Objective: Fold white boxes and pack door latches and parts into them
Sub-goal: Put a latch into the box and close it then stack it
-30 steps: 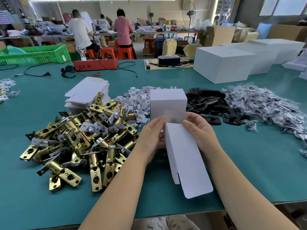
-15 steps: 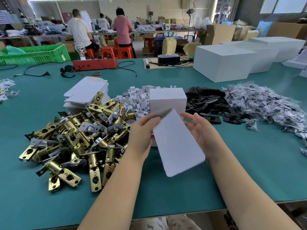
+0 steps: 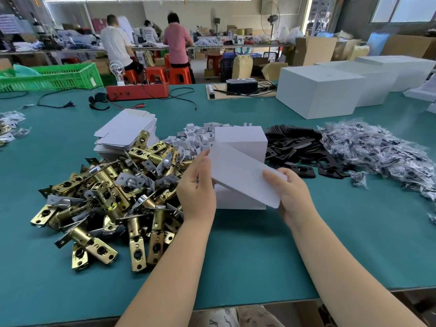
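Hands meet mid-counter: left hand (image 3: 197, 187) and right hand (image 3: 291, 197) both grip the white box (image 3: 243, 171), its flap tilted over the body. Brass door latches (image 3: 106, 199) heap just left on the green counter (image 3: 330, 244); black plates (image 3: 299, 149) lie far right.

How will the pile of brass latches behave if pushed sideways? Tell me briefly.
The brass latches look like solid metal, so probably heavy for their size. They lie tangled and overlapping, so a push would likely drag several together. Their round barrels might roll across the table once freed.
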Demonstrator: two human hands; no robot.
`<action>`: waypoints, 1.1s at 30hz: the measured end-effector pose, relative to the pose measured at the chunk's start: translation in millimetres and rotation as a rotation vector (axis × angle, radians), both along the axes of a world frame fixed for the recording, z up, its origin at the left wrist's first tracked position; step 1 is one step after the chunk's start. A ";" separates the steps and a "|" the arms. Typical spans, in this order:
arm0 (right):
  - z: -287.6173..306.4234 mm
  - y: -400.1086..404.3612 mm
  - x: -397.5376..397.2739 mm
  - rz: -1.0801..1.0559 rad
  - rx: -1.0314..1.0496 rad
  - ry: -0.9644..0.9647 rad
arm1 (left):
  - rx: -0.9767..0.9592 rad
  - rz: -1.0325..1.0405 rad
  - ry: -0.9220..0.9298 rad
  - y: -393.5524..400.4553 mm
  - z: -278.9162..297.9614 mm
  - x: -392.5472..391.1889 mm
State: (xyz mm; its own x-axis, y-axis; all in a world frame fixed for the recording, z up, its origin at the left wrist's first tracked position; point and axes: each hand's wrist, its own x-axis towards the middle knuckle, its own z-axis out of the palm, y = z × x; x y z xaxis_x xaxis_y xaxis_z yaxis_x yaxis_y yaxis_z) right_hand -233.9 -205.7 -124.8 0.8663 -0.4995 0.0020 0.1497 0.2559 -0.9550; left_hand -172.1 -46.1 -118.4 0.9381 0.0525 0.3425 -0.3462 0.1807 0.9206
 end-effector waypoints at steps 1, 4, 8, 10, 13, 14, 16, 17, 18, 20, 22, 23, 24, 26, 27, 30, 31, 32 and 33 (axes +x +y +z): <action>-0.5 -3.9 1.0 -0.052 0.041 0.000 | -0.045 -0.041 0.038 0.6 1.2 0.6; 2.6 -14.2 1.1 -0.131 0.252 -0.010 | -0.063 -0.186 0.154 1.9 4.0 5.8; 4.0 -21.3 -1.0 -0.015 0.224 0.097 | -0.088 -0.425 0.228 3.2 9.8 2.5; 5.0 -25.3 -4.2 0.050 0.250 0.103 | -0.065 -0.442 0.221 7.1 10.0 3.7; 5.5 -31.4 -9.4 0.071 0.226 0.083 | 0.002 -0.514 0.239 7.5 7.3 7.0; 5.3 -32.6 -10.2 0.059 0.238 0.075 | 0.020 -0.546 0.242 6.9 5.5 7.5; 5.2 -33.8 -11.2 0.029 0.299 0.069 | 0.043 -0.571 0.245 4.7 4.7 5.8; 4.8 -33.9 -11.3 0.019 0.335 0.067 | 0.045 -0.569 0.248 3.9 4.7 5.4; 4.2 -34.2 -11.5 0.011 0.364 0.063 | 0.041 -0.566 0.253 3.3 4.3 5.3; 2.8 -34.2 -11.2 0.016 0.384 0.050 | 0.037 -0.559 0.252 2.5 4.6 4.8; 2.2 -32.8 -10.9 0.051 0.358 0.043 | 0.078 -0.544 0.231 1.8 4.3 4.2; 2.3 -31.9 -10.6 0.069 0.338 0.042 | 0.100 -0.541 0.221 1.2 3.9 3.7; 2.3 -31.6 -10.2 0.080 0.318 0.043 | 0.112 -0.541 0.213 0.7 3.8 3.3; 2.1 -31.0 -9.5 0.100 0.283 0.044 | 0.111 -0.546 0.204 0.3 3.7 3.3; 2.2 -30.9 -9.5 0.109 0.274 0.042 | 0.104 -0.549 0.206 0.8 3.7 3.8; 1.6 -31.9 -9.5 0.139 0.264 0.029 | 0.103 -0.562 0.217 3.6 3.2 7.8; 1.9 -31.5 -9.4 0.146 0.247 0.026 | 0.112 -0.565 0.216 4.9 4.1 8.5; 2.2 -30.7 -9.0 0.145 0.223 0.027 | 0.128 -0.569 0.205 6.2 4.2 9.3; 2.1 -29.8 -8.0 0.139 0.199 0.033 | 0.145 -0.577 0.186 7.5 4.0 9.6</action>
State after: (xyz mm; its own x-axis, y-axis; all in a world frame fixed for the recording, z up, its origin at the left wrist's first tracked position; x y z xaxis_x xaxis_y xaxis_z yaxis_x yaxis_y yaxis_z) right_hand -241.9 -235.5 -122.6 0.9249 -0.3628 -0.1137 0.0696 0.4556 -0.8875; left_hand -162.5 -38.6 -114.4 0.8459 -0.5157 0.1362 -0.0615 0.1595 0.9853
